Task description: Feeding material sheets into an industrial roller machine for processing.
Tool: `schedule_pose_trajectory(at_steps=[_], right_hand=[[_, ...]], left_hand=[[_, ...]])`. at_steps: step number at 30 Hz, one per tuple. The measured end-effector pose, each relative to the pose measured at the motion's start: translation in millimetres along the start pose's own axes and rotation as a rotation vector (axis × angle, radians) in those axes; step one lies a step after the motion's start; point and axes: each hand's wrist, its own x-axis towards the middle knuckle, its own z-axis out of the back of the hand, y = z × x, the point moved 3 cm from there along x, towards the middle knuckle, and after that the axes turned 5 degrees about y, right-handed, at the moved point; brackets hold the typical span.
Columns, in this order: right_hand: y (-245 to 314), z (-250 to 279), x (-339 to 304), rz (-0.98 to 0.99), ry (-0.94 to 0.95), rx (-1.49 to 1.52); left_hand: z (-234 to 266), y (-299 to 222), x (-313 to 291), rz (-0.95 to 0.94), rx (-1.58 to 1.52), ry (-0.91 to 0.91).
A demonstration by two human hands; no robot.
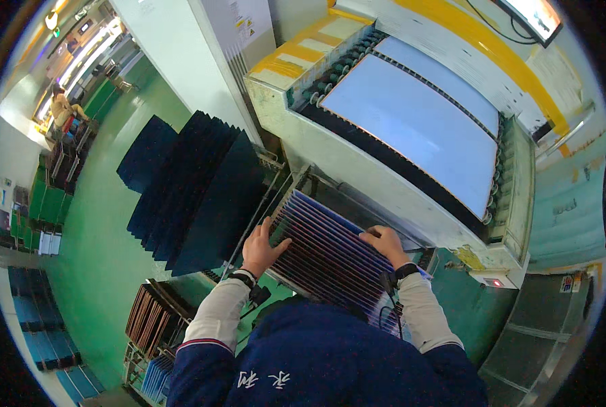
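In front of my body stands a rack of thin, dark, upright panels (323,247), set in a close row with pale edges showing. My left hand (262,248) rests at the row's left end, its fingers and thumb spread apart. At the far right side, the bent fingers of my right hand (384,244) close over the edge of a bluish panel (340,218). Part of that grip is hidden. Both wrists wear dark bands, with a small black device beside each.
Beyond the rack is a roller conveyor machine (377,156) carrying large white-looking sheets (411,129). To the left stands a stack of large dark panels (194,197). A lower rack (155,319) holds brown-edged boards. Grey panels (540,332) lean at right. A person (64,108) sits far left.
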Motion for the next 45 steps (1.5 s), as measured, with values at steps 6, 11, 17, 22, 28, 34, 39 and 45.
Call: schedule_pose_trajectory(at_steps=[6,11,17,22,28,34,39,45], right_hand=[[-8,-6,9,0.119,-0.061,-0.213],[-4,-17,8,0.2,-0.091,-0.446],[29,11,-20,0.223,-0.133,-0.534],[115,82,-84,0.277,-0.24,-0.513],[157,179,-166,0.258,-0.519,-0.469],[137,219,-217,0.422,-1.031,0.766],[122,204,-210,0.436,-0.833,1.233],[85,111,-161,0.339,-0.538,1.343]], left_hand=[[2,1,-2,0.012,-0.011,-0.009],[4,5,-4,0.064,-0.079,0.057],[4,8,-6,0.028,-0.087,-0.025],[9,7,-8,0.041,-0.115,0.004],[6,14,-11,0.023,-0.13,-0.028],[12,4,-8,0.054,-0.149,0.054],[20,2,-9,0.081,-0.157,0.099],[7,9,-9,0.039,-0.12,0.017]])
